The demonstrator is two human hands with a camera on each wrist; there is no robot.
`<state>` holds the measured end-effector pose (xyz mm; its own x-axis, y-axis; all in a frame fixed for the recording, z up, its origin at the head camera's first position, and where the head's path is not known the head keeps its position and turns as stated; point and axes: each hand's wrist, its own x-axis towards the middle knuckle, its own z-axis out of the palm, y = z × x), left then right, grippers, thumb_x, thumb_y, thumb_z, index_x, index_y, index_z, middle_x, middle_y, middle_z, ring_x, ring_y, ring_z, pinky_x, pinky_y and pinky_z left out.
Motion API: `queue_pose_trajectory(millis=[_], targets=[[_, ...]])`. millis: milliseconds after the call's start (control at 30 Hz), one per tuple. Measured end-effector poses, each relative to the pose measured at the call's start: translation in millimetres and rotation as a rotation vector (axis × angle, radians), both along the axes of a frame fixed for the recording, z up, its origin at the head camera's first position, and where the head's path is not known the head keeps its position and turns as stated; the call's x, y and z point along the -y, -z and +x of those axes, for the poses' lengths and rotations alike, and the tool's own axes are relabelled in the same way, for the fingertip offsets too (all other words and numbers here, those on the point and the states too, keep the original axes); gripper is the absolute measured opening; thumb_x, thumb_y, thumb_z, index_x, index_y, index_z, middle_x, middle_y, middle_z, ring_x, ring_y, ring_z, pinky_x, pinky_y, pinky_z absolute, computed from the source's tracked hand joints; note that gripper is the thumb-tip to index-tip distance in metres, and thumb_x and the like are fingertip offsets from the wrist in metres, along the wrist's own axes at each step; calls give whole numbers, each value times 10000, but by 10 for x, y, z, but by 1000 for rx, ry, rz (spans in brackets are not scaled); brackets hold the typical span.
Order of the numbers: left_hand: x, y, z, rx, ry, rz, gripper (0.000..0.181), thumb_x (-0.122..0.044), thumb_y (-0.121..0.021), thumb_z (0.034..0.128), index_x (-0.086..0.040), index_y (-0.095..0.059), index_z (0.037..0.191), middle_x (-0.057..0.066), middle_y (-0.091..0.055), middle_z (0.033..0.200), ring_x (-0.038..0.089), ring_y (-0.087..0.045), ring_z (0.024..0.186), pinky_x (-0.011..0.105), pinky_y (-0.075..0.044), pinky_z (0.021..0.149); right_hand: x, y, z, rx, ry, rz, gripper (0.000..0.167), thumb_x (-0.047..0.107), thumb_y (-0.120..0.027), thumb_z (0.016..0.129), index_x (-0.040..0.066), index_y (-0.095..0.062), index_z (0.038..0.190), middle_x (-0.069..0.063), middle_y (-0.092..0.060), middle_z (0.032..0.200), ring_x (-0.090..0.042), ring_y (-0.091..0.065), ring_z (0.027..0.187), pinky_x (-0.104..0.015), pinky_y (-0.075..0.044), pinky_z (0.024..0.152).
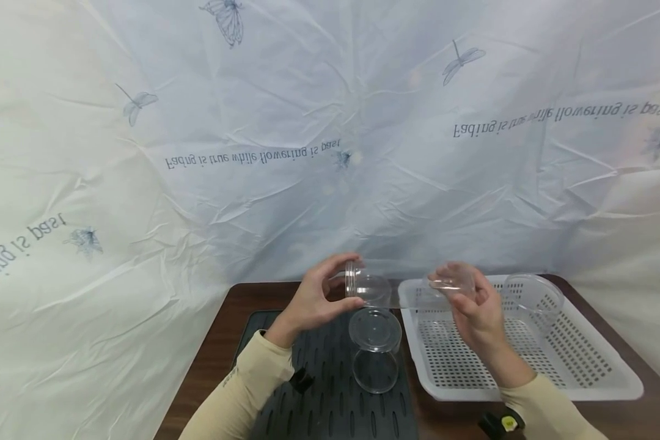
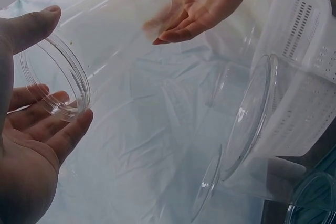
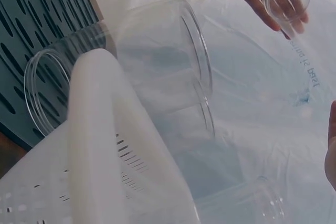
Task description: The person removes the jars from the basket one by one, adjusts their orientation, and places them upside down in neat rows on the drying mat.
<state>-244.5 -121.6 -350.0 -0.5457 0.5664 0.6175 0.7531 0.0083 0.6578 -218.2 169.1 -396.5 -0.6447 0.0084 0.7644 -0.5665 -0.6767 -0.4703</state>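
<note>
A clear plastic jar [image 1: 407, 284] lies sideways in the air between both hands. The left hand [image 1: 321, 293] grips its threaded rim [image 2: 73, 80], thumb on one side and fingers on the other. At the other end the right hand [image 1: 475, 302] holds the jar's base, its fingers behind the clear wall. Just below the held jar, another clear jar [image 1: 376, 330] stands on the dark ribbed mat [image 1: 319, 391]; its clear wall [image 3: 152, 51] also shows in the right wrist view.
A white perforated basket [image 1: 434, 391] sits at the right on the brown table [image 1: 214, 342], with a clear round container [image 1: 533, 296] in its back part. Behind the table hangs a pale printed sheet [image 1: 286, 201].
</note>
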Motion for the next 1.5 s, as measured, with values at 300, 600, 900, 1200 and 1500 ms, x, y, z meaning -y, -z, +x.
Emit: queue_pose_trajectory(millis=[300, 600, 900, 1200, 1500], targets=[[37, 15, -12, 52, 11, 10, 702, -16, -759, 831, -83, -431, 1449, 168, -495, 1394, 297, -512, 1275, 467, -454, 1046, -24, -75, 13, -32, 10, 30, 408, -203, -559, 844, -203, -471, 1242, -259, -618, 1173, -344, -629, 1102, -421, -510, 983], [222, 111, -52, 47, -14, -42, 721, -150, -739, 881, -155, -372, 1501, 139, -424, 1493, 244, -430, 1375, 381, -428, 1084, -189, -210, -5, -78, 39, 100, 477, -223, -602, 814, -250, -429, 1258, -275, -610, 1184, -339, -655, 1034, -381, -529, 948], [387, 226, -132, 35, -72, -119, 739, -139, -753, 866, -177, -373, 1499, 37, -424, 1505, 223, -410, 1393, 416, -402, 1103, -289, -289, 44, -76, 105, 196, 537, -275, -564, 773, -225, -440, 1293, -243, -614, 1209, -307, -674, 1009, -329, -566, 867], [542, 442, -199, 36, -195, -252, 776, -189, -780, 846, -134, -365, 1500, 70, -407, 1516, 267, -403, 1397, 459, -383, 1111, -335, -355, 72, -138, 139, 289, 620, -262, -627, 756, -258, -376, 1323, -269, -593, 1212, -338, -647, 1069, -358, -542, 916], [658, 629, -275, 57, -291, -373, 789, -360, -779, 836, -171, -386, 1493, 64, -421, 1510, 254, -411, 1390, 479, -381, 1107, -346, -419, 124, -193, 199, 371, 649, -234, -676, 742, -262, -383, 1320, -240, -604, 1226, -303, -620, 1106, -347, -516, 928]])
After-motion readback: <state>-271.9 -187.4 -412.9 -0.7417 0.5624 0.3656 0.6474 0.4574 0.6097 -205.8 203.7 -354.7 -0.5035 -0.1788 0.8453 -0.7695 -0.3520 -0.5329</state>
